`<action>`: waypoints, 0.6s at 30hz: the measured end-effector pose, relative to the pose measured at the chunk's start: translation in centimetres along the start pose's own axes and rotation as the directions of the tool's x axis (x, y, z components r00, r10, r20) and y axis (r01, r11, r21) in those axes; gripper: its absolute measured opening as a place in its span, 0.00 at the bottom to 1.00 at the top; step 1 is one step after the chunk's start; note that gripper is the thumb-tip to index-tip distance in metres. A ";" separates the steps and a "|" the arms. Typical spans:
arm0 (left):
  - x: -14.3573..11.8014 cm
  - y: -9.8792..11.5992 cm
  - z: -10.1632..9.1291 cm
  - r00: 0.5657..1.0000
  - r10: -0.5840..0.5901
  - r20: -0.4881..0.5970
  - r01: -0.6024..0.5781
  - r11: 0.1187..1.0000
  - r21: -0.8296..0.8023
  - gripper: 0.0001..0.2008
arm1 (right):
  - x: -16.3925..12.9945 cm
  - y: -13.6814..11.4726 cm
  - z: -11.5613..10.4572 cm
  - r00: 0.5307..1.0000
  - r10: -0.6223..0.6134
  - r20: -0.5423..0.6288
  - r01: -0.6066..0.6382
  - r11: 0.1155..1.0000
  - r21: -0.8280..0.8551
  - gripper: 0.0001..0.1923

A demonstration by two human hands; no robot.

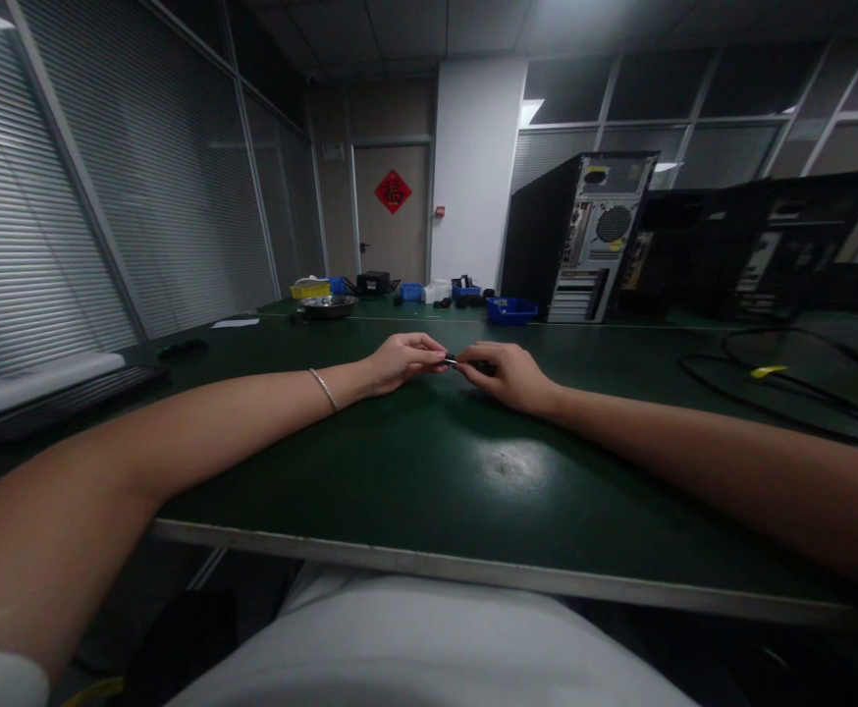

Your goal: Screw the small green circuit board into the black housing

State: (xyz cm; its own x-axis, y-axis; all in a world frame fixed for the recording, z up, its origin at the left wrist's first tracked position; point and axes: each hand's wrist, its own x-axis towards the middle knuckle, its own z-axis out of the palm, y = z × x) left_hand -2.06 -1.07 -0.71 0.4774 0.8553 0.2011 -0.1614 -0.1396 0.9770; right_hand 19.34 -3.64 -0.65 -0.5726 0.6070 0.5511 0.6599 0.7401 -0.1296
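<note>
Both hands meet just above the green tabletop [370, 481], their fingertips nearly touching. My left hand [403, 361] is closed in a pinch, a thin bracelet at its wrist. Between the fingertips sits a small dark piece with a bright, pale end [451, 360]; its kind is too small to make out. From the other side my right hand [507, 375] pinches at this same piece with thumb and forefinger. The fingers cover most of the piece, so whether it is one part or two does not show.
A blue bin [511, 311], a metal bowl [329, 306] and a yellow basket [309, 290] stand along the back. A black computer tower [583, 236] rises at back right. Black cables [753, 378] lie on the right; a keyboard [68, 405] is at left.
</note>
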 end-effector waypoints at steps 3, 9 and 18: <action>0.1 -0.1 -0.1 1.000 0.018 -0.005 -0.018 0.999 0.031 0.10 | 0.0 0.1 0.0 1.000 0.021 -0.011 -0.021 1.000 0.018 0.12; 0.3 -0.3 -0.2 0.999 0.042 0.001 -0.042 0.983 0.179 0.11 | 0.0 0.3 -0.1 0.998 0.055 -0.031 -0.053 0.996 0.065 0.12; -0.2 0.2 0.2 0.986 0.060 0.154 -0.121 0.896 0.427 0.15 | 0.0 0.2 -0.2 0.993 0.085 -0.084 -0.074 0.989 0.127 0.13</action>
State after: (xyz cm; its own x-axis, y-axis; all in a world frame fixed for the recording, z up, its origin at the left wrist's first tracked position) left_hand -2.03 -1.39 -0.53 0.5941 0.7585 0.2676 0.1668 -0.4417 0.8815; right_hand 19.55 -3.56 -0.52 -0.4712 0.6411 0.6057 0.6333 0.7239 -0.2736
